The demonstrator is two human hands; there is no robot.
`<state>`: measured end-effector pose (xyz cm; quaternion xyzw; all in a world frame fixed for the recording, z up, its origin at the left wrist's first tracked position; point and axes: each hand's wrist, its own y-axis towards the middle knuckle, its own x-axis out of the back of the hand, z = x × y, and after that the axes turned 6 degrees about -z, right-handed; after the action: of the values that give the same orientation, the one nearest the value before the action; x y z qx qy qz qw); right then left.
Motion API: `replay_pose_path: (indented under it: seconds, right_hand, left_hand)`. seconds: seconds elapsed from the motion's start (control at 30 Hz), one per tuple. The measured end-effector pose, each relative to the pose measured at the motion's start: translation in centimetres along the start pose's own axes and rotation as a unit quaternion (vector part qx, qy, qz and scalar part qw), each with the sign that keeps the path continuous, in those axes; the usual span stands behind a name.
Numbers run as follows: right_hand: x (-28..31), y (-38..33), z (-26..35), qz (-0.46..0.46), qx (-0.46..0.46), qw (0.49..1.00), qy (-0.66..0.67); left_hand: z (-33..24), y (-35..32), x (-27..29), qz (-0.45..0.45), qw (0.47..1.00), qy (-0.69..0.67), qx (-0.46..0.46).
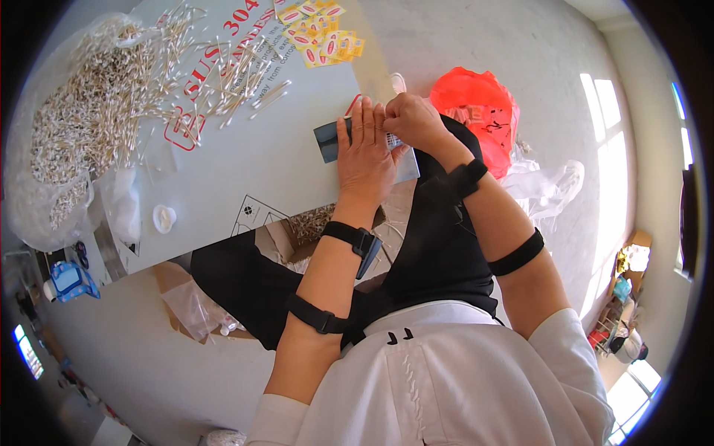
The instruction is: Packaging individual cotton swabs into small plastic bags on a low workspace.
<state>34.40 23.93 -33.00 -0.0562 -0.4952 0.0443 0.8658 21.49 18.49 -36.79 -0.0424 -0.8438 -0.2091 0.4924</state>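
My left hand (364,160) lies flat, its fingers stretched out and close together, over a small dark blue-grey flat packet (326,143) at the right part of the table. The packet's left end sticks out past my fingers; a pale patterned bit shows on its right side. My right hand (418,125) is closed beside it at the table edge, fingers curled against the packet's right end. What its fingertips pinch is hidden. Left of my hands, loose cotton swabs (236,85) are scattered over the table. Several yellow and white sachets (327,46) lie at the far side.
A large clear bag of cotton swabs (97,104) fills the table's left. Near the front edge sits a small white round lid (164,218). An open cardboard box (279,249) stands below the table edge; a red plastic bag (476,97) rests to the right.
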Motion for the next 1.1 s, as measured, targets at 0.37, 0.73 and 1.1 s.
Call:
replay_pose_path:
  seconds: [0.37,0.73,1.1]
  right_hand:
    - [-1.2,-2.7,-6.4,-0.423,-0.108,0.866,0.244]
    - [-4.4,-3.2,-4.5,-0.123,-0.265,0.604,0.742]
    - [-4.7,-3.2,-4.9,-0.102,-0.253,0.599,0.753]
  left_hand:
    - [2.4,1.4,1.2,-0.132,0.908,-0.373,0.135]
    - [-0.4,2.4,-0.7,-0.144,0.864,-0.449,0.178]
    - [-1.9,3.1,-1.6,-0.132,0.889,-0.407,0.161]
